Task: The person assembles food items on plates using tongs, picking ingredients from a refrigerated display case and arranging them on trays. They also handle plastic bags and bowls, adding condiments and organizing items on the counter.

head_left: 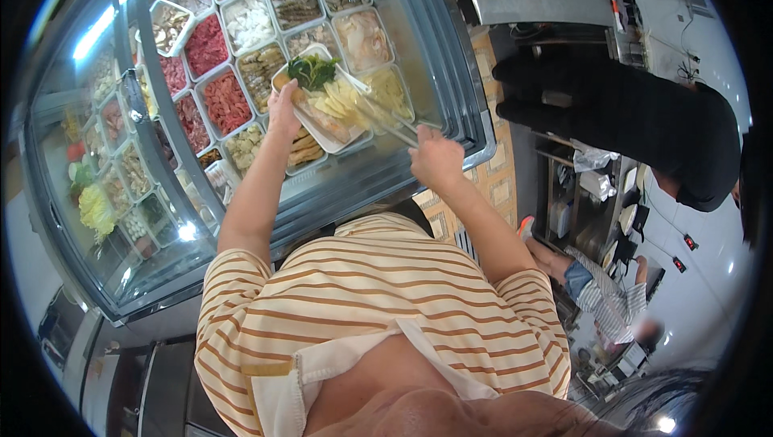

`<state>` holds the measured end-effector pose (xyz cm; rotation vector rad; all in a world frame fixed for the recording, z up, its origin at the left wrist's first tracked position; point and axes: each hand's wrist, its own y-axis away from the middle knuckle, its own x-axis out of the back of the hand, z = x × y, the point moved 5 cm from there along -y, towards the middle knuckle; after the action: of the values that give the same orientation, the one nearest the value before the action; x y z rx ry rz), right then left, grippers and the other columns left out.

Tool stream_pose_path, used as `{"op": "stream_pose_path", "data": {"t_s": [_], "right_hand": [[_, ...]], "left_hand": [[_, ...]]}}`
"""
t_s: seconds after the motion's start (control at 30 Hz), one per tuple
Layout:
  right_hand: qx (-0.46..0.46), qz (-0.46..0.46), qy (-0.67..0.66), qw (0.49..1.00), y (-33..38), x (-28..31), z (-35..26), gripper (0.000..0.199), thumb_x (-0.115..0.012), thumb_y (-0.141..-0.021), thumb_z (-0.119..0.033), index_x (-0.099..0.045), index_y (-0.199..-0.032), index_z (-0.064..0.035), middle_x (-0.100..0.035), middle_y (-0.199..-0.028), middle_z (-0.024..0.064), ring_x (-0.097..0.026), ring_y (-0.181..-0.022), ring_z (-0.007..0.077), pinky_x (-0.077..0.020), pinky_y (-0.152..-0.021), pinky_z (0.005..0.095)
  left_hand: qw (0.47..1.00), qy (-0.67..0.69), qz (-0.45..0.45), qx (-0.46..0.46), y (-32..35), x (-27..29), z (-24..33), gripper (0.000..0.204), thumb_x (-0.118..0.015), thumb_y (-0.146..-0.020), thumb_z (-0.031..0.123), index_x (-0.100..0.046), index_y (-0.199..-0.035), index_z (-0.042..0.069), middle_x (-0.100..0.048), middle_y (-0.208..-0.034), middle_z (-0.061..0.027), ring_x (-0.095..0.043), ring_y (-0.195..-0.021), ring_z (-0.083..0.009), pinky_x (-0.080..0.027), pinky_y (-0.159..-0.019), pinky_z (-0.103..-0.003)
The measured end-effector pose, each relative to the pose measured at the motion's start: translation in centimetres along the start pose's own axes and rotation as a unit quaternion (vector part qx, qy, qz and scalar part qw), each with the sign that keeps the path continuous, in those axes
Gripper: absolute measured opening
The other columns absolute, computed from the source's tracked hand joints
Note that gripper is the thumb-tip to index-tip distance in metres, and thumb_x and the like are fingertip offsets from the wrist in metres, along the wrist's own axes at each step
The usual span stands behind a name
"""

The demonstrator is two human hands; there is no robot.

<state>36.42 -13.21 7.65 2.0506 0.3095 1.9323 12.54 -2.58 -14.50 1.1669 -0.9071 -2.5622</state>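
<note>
My left hand point(283, 110) is closed on the left edge of a white tray point(340, 149), held above the bins in a glass-sided display case. Dark leafy greens point(314, 71) lie at the tray's far end, with pale yellow slices point(335, 103) and other pale food nearer me. In my right hand point(437, 158), fingers wrapped round, is a pair of metal tongs point(394, 120). The tongs reach left toward the tray and a bin of pale yellow slices point(391, 86); whether their tips grip anything cannot be made out.
Several white bins hold red sliced meat point(225, 103), white pieces point(248, 23) and shrimp-like food point(295, 0). The case's frame point(483, 135) borders my right side. A person in black point(612, 111) leans at a counter on the right; another person in stripes point(604, 296) is farther off.
</note>
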Motion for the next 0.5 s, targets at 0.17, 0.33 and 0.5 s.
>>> {"op": "stream_pose_path", "data": {"t_s": [0.17, 0.33, 0.5], "right_hand": [[0.019, 0.004, -0.031, 0.999, 1.2, 0.8, -1.7, 0.031, -0.066, -0.075, -0.023, -0.051, -0.092, -0.0019, -0.061, -0.082, 0.0153, -0.064, -0.071, 0.032, -0.0512, -0.064, 0.0409], [0.047, 0.019, -0.007, 0.999, 4.1, 5.0, -2.2, 0.025, -0.064, -0.073, -0.017, -0.054, -0.09, -0.001, -0.062, -0.083, 0.0159, -0.063, -0.07, 0.0337, -0.0508, -0.064, 0.0415], [0.087, 0.03, 0.009, 0.996, 5.4, 4.3, -4.8, 0.024, -0.062, -0.069, -0.012, -0.055, -0.088, -0.0004, -0.063, -0.079, 0.0156, -0.064, -0.07, 0.0329, -0.0507, -0.063, 0.0412]], "left_hand": [[0.999, 0.024, -0.013, -0.026, 3.1, -2.4, 2.8, 0.027, -0.062, -0.08, 0.01, -0.052, -0.105, 0.007, -0.061, -0.097, -0.0072, -0.062, -0.085, -0.0232, -0.053, -0.077, -0.04], [0.999, 0.01, 0.001, -0.042, 4.6, -0.8, 6.2, 0.027, -0.063, -0.08, 0.011, -0.052, -0.104, 0.007, -0.061, -0.095, -0.0064, -0.062, -0.086, -0.0227, -0.053, -0.078, -0.039], [0.996, 0.018, -0.045, -0.077, 5.9, -0.3, 8.5, 0.024, -0.063, -0.081, 0.011, -0.053, -0.103, 0.007, -0.06, -0.092, -0.0061, -0.061, -0.085, -0.0216, -0.052, -0.078, -0.038]]}}
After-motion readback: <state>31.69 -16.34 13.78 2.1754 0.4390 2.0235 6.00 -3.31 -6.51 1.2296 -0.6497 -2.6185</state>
